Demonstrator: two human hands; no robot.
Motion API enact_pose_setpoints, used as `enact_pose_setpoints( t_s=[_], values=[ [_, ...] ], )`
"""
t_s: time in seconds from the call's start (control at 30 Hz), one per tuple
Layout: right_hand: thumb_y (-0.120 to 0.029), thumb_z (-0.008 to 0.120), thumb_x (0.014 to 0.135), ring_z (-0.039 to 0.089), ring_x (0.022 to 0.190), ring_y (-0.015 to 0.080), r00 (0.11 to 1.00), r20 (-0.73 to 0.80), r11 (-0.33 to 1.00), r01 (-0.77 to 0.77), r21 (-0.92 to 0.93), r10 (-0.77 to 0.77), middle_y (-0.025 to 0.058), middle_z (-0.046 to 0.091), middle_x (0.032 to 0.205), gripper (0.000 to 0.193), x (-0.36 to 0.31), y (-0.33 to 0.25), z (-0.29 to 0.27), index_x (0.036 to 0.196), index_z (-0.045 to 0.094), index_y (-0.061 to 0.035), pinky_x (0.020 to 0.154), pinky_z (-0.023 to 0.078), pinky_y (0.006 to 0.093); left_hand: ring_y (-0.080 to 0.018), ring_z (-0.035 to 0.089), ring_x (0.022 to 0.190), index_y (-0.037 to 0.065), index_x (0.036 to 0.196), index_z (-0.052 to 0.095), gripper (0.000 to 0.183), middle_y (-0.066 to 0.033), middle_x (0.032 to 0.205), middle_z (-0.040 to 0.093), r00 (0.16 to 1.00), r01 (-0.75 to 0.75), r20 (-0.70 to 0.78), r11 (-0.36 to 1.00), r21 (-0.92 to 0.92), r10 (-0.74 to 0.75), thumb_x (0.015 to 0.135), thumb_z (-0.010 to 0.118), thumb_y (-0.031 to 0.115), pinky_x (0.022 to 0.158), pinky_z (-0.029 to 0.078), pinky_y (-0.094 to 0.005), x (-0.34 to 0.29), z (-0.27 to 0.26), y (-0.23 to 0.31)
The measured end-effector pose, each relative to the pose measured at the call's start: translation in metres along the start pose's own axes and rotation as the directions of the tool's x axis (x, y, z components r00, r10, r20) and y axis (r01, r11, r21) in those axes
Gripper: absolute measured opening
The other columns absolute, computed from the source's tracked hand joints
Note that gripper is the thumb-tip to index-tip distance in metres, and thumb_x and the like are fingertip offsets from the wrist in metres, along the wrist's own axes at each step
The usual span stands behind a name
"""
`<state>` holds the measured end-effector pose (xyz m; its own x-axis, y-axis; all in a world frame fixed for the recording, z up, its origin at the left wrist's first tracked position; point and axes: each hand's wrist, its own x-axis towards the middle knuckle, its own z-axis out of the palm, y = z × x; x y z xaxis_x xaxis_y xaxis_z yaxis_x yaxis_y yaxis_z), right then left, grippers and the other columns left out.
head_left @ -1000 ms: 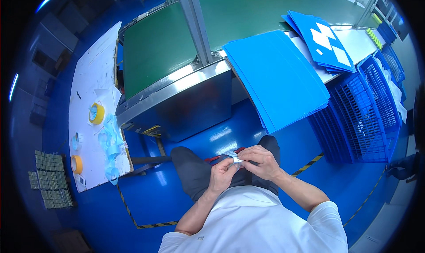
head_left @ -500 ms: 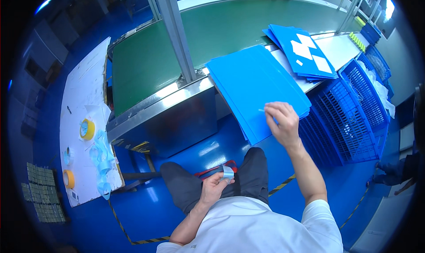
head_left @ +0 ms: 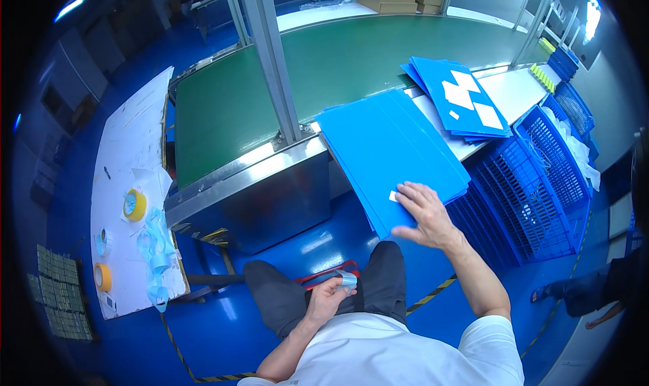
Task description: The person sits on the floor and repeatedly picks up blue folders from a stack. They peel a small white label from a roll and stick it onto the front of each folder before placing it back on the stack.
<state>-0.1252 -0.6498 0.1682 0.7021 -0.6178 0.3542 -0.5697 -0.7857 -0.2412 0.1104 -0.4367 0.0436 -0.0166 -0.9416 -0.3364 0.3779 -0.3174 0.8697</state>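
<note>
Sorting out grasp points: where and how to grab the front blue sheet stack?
The blue sheet stack is probably best pinched at the near end of its left edge, coming from the left, above and below. It lies flat and thin, and that end juts past the metal rail, so its underside looks reachable. The right hand is over the near edge.

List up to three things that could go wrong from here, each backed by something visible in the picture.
1. The near end of the blue sheets juts out over the floor, so pressing there might tip or shift the pile.
2. The small white label lies beside the right hand; a slip could leave it crooked.
3. Light-blue strips lie loose at the white table's edge and might slide off.
</note>
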Motion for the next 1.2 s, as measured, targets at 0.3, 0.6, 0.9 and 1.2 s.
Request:
enact_pose_setpoints(
  t_s=[0.3,0.6,0.9,1.2],
  values=[
    [-0.035,0.077,0.074,0.051,0.131,0.0323,0.986,0.078,0.985,0.152,-0.086,-0.145,0.0171,0.056,0.137,0.068,-0.014,-0.015,-0.020,0.129,0.058,-0.0002,0.110,0.038,0.0496,-0.0186,0.068,0.098,-0.006,0.117,0.065,0.024,-0.0118,0.109,0.069,0.999,0.020,0.027,1.000,0.016,-0.021,0.096,0.058,0.003,0.090,0.054,-0.0322,0.003,-0.005,-0.012],
    [0.002,0.060,0.083,0.067,0.109,0.0333,0.944,-0.317,0.986,0.128,0.110,-0.087,0.0186,0.069,0.117,0.032,0.024,0.003,-0.082,0.114,0.068,0.0025,0.094,0.052,0.0401,-0.0192,0.070,0.096,-0.008,0.115,0.064,0.022,-0.0156,0.106,0.071,0.999,0.048,-0.016,0.996,0.070,-0.047,0.096,0.058,0.001,0.090,0.055,-0.0312,0.007,0.003,-0.002],
    [0.005,0.057,0.080,0.061,0.119,0.0319,0.704,-0.674,0.922,-0.069,-0.380,-0.225,0.0132,0.070,0.120,0.035,0.077,0.096,-0.105,0.111,0.071,-0.0014,0.102,0.045,0.0446,-0.0225,0.071,0.099,-0.009,0.117,0.061,0.023,-0.0172,0.108,0.070,0.995,0.064,-0.072,0.997,0.033,-0.062,0.097,0.056,-0.001,0.091,0.056,-0.0326,0.004,0.001,-0.004],
    [-0.002,0.056,0.076,0.051,0.132,0.0351,0.926,-0.289,0.936,-0.303,-0.179,0.244,0.0180,0.058,0.137,0.053,0.057,0.223,-0.025,0.128,0.062,-0.0056,0.111,0.037,0.0476,-0.0179,0.068,0.096,-0.004,0.121,0.064,0.026,-0.0126,0.109,0.070,0.996,0.060,-0.058,0.997,-0.040,-0.062,0.099,0.059,0.008,0.088,0.054,-0.0299,0.000,-0.006,-0.014]
  ],
)
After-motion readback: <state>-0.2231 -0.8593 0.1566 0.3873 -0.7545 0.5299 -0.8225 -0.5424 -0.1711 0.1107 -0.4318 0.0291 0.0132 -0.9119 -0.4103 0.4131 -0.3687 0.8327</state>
